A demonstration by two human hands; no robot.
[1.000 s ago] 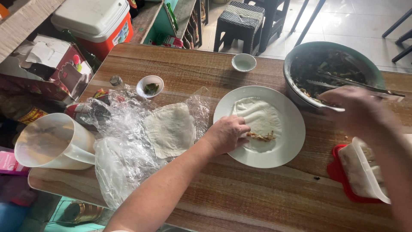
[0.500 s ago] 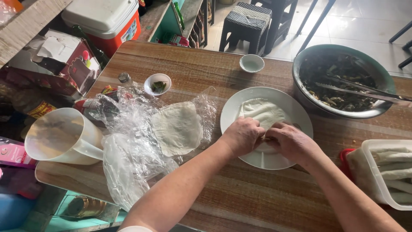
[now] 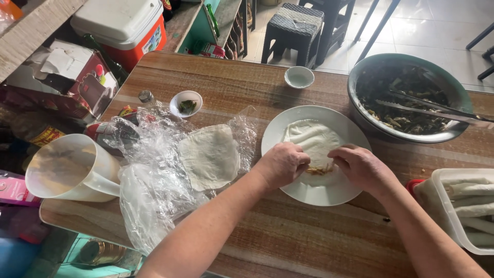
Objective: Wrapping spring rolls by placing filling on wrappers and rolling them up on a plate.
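At the far left edge of the wooden counter (image 3: 288, 242) stands a translucent plastic jug (image 3: 69, 169), mouth tipped toward the camera. Just right of it lies a heap of crumpled clear plastic wrap (image 3: 149, 180), and on that wrap rests a stack of thin pale round wrappers (image 3: 210, 156). Behind the wrap sits a small white dish (image 3: 186, 102) with something green in it.

Near the middle of the counter is a round white plate (image 3: 319, 193). A single wrapper (image 3: 313, 138) lies spread on it, with a little strip of shredded filling (image 3: 320, 169) at its near edge. The left hand (image 3: 282, 164) rests on the near left edge of this wrapper, its fingers curled down and pinching the wrapper's edge beside the filling. The right hand (image 3: 363, 167) meets it from the other side, fingers bent over and pressing on the same near edge; the two hands almost touch over the filling.

Behind the plate stands a small empty white bowl (image 3: 299, 76). To the right, a large metal bowl (image 3: 409, 98) holds dark mixed filling, with metal tongs (image 3: 437, 110) lying across it. At the far right edge, a clear plastic container (image 3: 463, 211) holds finished pale rolls (image 3: 471, 203) laid side by side.
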